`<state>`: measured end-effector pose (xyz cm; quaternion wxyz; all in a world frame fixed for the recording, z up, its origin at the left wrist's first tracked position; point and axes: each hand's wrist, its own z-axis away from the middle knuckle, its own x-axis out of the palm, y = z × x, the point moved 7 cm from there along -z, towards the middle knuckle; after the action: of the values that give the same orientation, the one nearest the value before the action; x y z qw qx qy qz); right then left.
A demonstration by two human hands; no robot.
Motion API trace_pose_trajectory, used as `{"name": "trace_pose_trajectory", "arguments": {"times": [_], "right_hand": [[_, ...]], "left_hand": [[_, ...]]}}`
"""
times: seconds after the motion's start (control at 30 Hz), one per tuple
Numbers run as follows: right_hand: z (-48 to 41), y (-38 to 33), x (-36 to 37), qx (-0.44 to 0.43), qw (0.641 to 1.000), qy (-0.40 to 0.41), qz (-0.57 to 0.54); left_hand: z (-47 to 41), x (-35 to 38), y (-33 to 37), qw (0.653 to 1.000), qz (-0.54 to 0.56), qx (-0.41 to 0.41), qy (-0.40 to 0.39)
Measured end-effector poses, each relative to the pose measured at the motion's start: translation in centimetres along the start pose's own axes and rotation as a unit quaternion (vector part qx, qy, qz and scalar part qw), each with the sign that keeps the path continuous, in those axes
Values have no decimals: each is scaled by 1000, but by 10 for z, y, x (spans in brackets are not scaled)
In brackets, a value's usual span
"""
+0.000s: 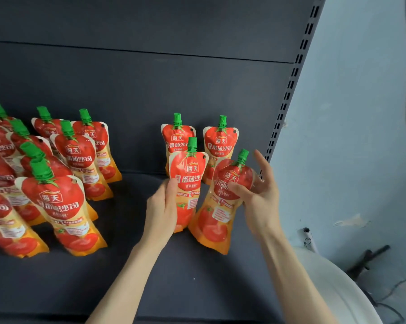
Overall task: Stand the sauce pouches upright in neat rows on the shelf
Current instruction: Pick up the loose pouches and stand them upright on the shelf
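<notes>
Red-and-orange tomato sauce pouches with green caps stand on a dark grey shelf (pixel 185 277). My left hand (pixel 161 210) grips the left side of one upright pouch (pixel 188 183). My right hand (pixel 260 195) has its thumb on the front of a second pouch (pixel 220 206) that leans slightly to the right; its other fingers are spread apart behind it. Two more pouches (pixel 177 139) (pixel 220 142) stand upright behind these, near the back panel. Several pouches (pixel 61 206) stand in rows at the left.
The shelf's slotted upright (pixel 290 90) runs diagonally on the right, close behind my right hand. Beyond it is a pale blue wall (pixel 349 136). A white rounded object (pixel 337 288) sits at the lower right. Bare shelf lies between the two pouch groups.
</notes>
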<state>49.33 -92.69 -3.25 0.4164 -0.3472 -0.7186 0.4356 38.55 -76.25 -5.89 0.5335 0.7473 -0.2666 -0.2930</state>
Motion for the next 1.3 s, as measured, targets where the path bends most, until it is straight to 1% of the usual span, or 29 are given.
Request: {"name": "trace_pose_trajectory", "arguments": {"times": [0.07, 0.13, 0.27, 0.37, 0.47, 0.53, 0.6, 0.67, 0.7, 0.8, 0.87, 1.03, 1.1, 1.2, 1.3], "right_hand": [[-5, -1, 8, 3, 1000, -17, -4], [-8, -1, 13, -4, 999, -31, 35], [-16, -2, 19, -27, 997, -26, 72], [-25, -2, 25, -32, 997, -32, 65], [-29, 0, 27, -43, 993, -57, 91], [-22, 13, 26, -26, 991, -79, 109], [-9, 35, 23, 5, 986, -108, 125], [-1, 51, 19, 32, 980, -124, 151], [-1, 54, 17, 35, 978, -123, 164], [-11, 49, 11, -3, 977, -88, 194], [-13, 50, 10, -11, 977, -72, 199], [-5, 68, 6, 18, 971, -108, 210], [-5, 69, 3, 16, 969, -102, 223], [-8, 68, 1, 0, 970, -70, 231], [-9, 70, 1, 1, 965, -74, 253]], "left_hand": [[-4, -2, -5, 1000, 19, -6, 10], [-6, -4, -8, 1000, 6, 6, 18], [-19, -9, -6, 999, 7, 37, 18], [-33, -14, -7, 999, 46, 7, 10], [-41, -17, -12, 995, 95, -30, -9], [-39, -19, -21, 992, 106, -59, -30], [-33, -16, -31, 990, 93, -83, -61], [-30, -14, -36, 990, 79, -85, -82], [-31, -15, -37, 991, 69, -83, -81], [-41, -18, -37, 992, 65, -72, -75], [-45, -17, -37, 993, 65, -66, -77], [-39, -15, -40, 992, 78, -47, -86], [-37, -14, -41, 993, 67, -44, -91], [-39, -15, -41, 993, 66, -43, -88], [-42, -17, -43, 993, 68, -36, -84]]}}
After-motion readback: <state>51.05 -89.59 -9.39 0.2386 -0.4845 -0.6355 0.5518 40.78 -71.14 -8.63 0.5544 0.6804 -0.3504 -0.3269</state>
